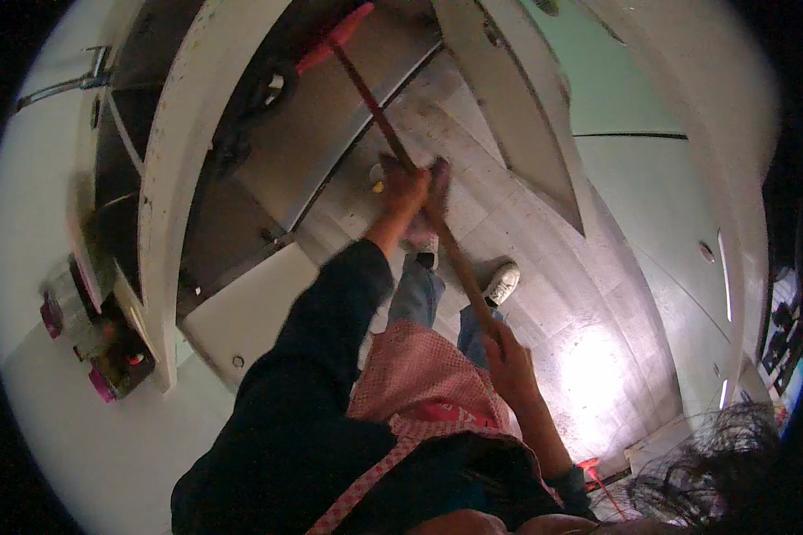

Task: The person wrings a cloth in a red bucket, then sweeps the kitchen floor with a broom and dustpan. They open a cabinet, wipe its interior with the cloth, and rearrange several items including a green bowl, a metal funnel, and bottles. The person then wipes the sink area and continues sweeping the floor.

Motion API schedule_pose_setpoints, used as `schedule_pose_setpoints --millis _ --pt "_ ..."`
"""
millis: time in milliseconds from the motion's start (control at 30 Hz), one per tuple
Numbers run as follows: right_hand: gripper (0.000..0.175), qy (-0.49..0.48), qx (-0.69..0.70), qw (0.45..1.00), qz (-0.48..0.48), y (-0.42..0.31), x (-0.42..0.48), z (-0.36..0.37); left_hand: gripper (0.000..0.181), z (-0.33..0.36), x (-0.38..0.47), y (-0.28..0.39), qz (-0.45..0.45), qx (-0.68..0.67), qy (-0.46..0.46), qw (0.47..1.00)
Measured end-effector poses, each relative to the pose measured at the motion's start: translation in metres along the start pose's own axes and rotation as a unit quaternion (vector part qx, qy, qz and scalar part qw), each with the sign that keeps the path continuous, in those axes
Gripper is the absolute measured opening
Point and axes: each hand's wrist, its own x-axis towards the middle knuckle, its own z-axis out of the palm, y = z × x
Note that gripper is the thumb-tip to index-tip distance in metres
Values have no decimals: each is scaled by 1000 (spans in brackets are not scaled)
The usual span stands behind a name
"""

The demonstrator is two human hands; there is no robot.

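A long-handled cleaning tool, apparently a broom, has a thin brown handle (465, 271) and a pink-red head (334, 39). It slants up and left, with its head over the dark floor beneath a pale counter. My left hand (408, 190) grips the middle of the handle, its fingers blurred. Lower down, my right hand (508, 361) is closed around the handle near its end. A small white and yellow thing (377, 182) lies on the floor beside my left hand. The bristles or edge of the head cannot be made out.
Left are a pale counter edge (164, 167), a metal faucet (95, 79) and a container (117, 341) holding mixed items. A black object (274, 93) lies near the pink-red head. An open white panel (515, 100) and pale green cabinets (649, 200) stand right. My shoes (505, 284) are on grey flooring.
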Motion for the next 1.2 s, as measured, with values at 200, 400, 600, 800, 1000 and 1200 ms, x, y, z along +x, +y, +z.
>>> schedule_pose_setpoints --millis 200,400,600,800,1000,1200 --pt "34 -16 -41 989 143 81 -199 -52 41 95 -252 -10 -48 -91 -101 990" --pt "32 -78 -109 952 276 110 -310 -124 37 103 -378 18 -127 -272 -249 921" --pt "31 -127 -150 964 181 106 -280 -138 42 85 -372 -26 -112 -211 -144 960" --pt "33 -180 -227 954 73 95 -201 -93 47 16 -326 -76 -181 -182 -134 957" --pt "36 -139 -225 964 0 72 -133 -33 45 10 -257 -143 -64 -325 5 944" --pt "37 -170 -167 971 14 51 -59 10 35 -12 -159 -175 -68 -334 38 939"
